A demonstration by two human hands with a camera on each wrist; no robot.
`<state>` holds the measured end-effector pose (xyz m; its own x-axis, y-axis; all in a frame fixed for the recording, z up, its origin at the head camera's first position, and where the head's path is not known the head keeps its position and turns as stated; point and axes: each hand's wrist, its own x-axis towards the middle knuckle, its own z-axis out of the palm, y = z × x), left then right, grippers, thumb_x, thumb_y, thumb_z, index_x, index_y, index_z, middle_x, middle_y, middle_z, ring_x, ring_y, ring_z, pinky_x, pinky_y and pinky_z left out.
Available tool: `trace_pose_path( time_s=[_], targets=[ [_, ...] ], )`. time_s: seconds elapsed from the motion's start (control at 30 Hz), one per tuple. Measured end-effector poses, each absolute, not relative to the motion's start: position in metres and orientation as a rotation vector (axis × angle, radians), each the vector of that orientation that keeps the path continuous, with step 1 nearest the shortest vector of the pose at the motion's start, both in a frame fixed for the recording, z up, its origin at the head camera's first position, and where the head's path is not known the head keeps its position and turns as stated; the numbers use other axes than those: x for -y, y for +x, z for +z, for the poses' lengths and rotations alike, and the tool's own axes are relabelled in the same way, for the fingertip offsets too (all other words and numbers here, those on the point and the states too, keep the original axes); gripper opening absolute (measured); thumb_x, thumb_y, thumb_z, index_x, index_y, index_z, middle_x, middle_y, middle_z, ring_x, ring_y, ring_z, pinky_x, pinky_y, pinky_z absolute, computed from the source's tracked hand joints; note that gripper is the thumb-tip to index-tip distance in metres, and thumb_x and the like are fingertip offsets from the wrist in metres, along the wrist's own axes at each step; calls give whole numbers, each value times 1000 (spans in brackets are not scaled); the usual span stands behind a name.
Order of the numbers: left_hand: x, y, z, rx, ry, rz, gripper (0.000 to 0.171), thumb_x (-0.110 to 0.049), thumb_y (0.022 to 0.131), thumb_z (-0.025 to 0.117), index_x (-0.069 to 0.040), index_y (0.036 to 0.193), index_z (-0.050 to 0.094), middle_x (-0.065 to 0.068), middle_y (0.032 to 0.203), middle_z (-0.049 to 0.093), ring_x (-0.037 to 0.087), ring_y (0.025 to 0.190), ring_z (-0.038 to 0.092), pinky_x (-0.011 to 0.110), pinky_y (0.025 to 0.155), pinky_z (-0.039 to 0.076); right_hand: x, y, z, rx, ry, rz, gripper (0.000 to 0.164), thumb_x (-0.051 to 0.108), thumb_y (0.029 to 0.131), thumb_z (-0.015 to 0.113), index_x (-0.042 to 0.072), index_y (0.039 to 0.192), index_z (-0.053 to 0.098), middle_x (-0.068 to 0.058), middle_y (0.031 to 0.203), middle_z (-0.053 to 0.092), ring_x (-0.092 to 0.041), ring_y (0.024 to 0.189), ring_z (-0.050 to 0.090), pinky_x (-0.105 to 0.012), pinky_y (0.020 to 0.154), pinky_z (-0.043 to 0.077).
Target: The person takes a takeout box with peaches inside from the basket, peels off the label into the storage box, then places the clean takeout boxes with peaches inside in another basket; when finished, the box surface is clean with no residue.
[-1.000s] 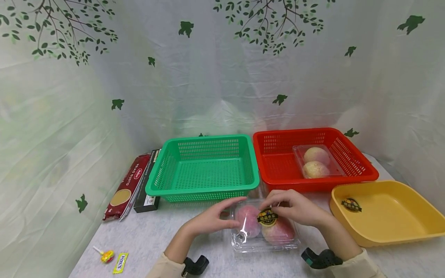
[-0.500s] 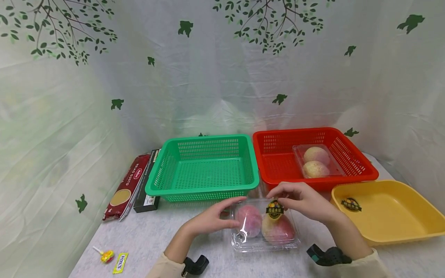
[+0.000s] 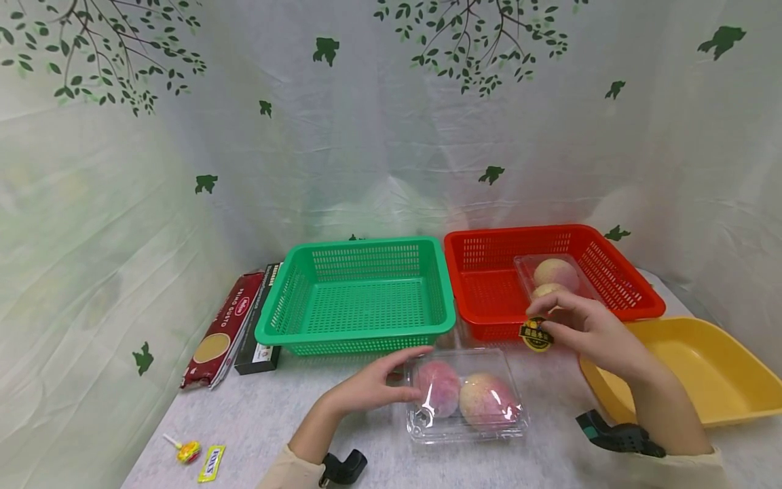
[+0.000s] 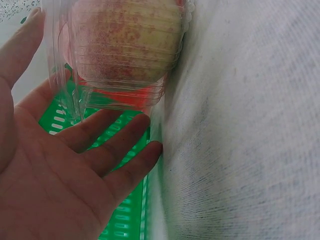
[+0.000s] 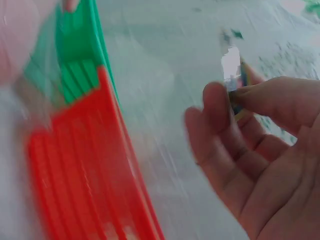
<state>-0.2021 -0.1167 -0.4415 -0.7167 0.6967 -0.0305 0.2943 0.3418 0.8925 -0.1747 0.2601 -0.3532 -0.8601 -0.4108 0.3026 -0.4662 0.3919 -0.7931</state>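
My left hand rests at the left side of a clear plastic clamshell box, thumb and fingers stretched out along its edge. Inside the box sit two pink-yellow peaches; the left wrist view shows one peach behind the ridged plastic. My right hand pinches a round black-and-gold sticker between thumb and forefinger, in front of the red basket. The right wrist view is blurred and shows the sticker edge-on at the fingertips. No sticker shows on the box lid now.
A green basket stands behind the box. In the red basket lies another clear box with two peaches. A yellow tray is at right, partly behind my forearm. Red biscuit pack, black box, lollipop and yellow candy lie left.
My right hand has peeled the sticker off the box lid and carried it right and away from me. The left hand and the box have stayed in place.
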Motion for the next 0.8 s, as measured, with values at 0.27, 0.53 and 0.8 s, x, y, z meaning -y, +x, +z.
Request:
trace_pose_path(
  time_s=[0.27, 0.53, 0.8],
  targets=[
    [117, -202, -441, -2191, 865, 1346, 72, -27, 92, 73, -22, 155, 38, -7, 158, 40, 20, 140, 45, 35, 112, 42, -296, -172, -352, 2640, 638, 1246, 28, 3, 94, 65, 11, 121, 65, 12, 108, 66, -5, 93, 62, -18, 75, 58],
    [116, -202, -441, -2194, 861, 1350, 72, -27, 92, 72, -22, 155, 37, -3, 158, 40, 22, 138, 47, 36, 112, 43, -336, -170, -357, 2608, 578, 1167, 26, 0, 97, 59, 7, 121, 67, 12, 106, 67, -3, 91, 60, -14, 74, 55],
    [116, -203, -443, -2182, 866, 1353, 72, -26, 93, 71, -21, 155, 36, 4, 159, 40, 24, 136, 49, 35, 112, 43, -383, -167, -370, 2716, 289, 1146, 24, 9, 102, 55, 6, 123, 64, 31, 105, 60, 13, 95, 52, -6, 72, 49]
  ],
)
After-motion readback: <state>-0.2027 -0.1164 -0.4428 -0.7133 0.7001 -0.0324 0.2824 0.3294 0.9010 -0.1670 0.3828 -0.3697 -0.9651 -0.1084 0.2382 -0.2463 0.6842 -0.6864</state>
